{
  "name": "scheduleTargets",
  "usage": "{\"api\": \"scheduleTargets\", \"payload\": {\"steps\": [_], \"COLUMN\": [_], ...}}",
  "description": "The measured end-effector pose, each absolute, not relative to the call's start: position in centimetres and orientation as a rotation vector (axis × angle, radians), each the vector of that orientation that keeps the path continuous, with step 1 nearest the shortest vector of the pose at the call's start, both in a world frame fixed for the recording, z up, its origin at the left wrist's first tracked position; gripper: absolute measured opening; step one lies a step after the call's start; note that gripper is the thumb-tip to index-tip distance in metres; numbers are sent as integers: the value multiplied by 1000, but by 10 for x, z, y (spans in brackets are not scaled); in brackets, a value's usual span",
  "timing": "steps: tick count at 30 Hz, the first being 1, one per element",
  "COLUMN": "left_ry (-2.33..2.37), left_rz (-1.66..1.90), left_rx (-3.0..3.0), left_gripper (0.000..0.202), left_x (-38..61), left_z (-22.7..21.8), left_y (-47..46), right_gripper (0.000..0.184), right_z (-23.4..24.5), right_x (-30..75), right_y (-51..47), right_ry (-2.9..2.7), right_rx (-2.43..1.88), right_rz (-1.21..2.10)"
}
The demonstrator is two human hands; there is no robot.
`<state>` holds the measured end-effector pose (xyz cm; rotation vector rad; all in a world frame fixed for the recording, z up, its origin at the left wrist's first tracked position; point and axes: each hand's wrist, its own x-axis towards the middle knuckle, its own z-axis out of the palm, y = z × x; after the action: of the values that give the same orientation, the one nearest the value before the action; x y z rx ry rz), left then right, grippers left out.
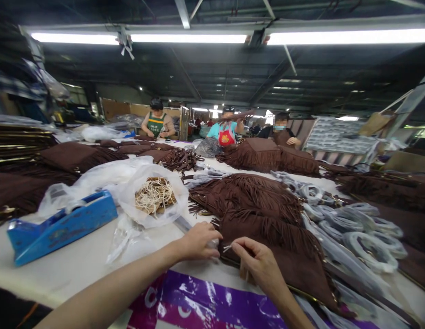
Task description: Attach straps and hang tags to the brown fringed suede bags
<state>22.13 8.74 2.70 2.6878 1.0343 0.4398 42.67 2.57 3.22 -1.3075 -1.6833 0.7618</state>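
My right hand (pixel 262 262) pinches a thin white string (pixel 227 248) between thumb and fingertips. A small tan tag (pixel 244 273) hangs beneath that hand. My left hand (pixel 197 240) is just to the left, its fingers curled in and slightly blurred; what they hold, if anything, I cannot make out. Both hands are at the near left edge of a dark brown fringed suede bag (pixel 267 242), which lies flat with a gold-coloured zipper along its front edge. Another fringed bag (pixel 246 192) lies right behind it.
Left of my hands are a plastic bag (pixel 180 189) of white-stringed tags (pixel 155 196) and a blue tape dispenser (pixel 63 226). Wrapped coiled straps (pixel 366 249) lie at the right. Purple printed plastic (pixel 205 299) covers the near edge. Several co-workers (pixel 157 123) are across the table.
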Motion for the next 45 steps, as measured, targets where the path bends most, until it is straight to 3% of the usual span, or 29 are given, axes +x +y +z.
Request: {"api": "scheduleTargets", "payload": {"steps": [3,9,15,23,34,45], "left_ry": [1130,1153,1046,1086,1187,1190], "left_rz": [375,441,412,318,37,153], "left_rx": [2782,2728,2792,2736,2646,2438], "left_gripper": [9,9,44,13,17,19], "left_x": [218,209,216,214,201,193], "left_z": [11,7,6,14,36,30], "left_y": [95,99,96,93,83,90], "right_gripper": [38,45,41,42,41,29], "right_z": [17,-5,-11,-18,-23,-13], "right_x": [423,422,426,432,429,397], "right_y": [31,40,45,46,41,35], "right_ry": [-1643,-1543,-1556,-1531,-1533,-1785], "right_rx": [-1367,-1427,-1428,-1410,-1399,-1249], "right_rz": [839,904,838,893,840,378]}}
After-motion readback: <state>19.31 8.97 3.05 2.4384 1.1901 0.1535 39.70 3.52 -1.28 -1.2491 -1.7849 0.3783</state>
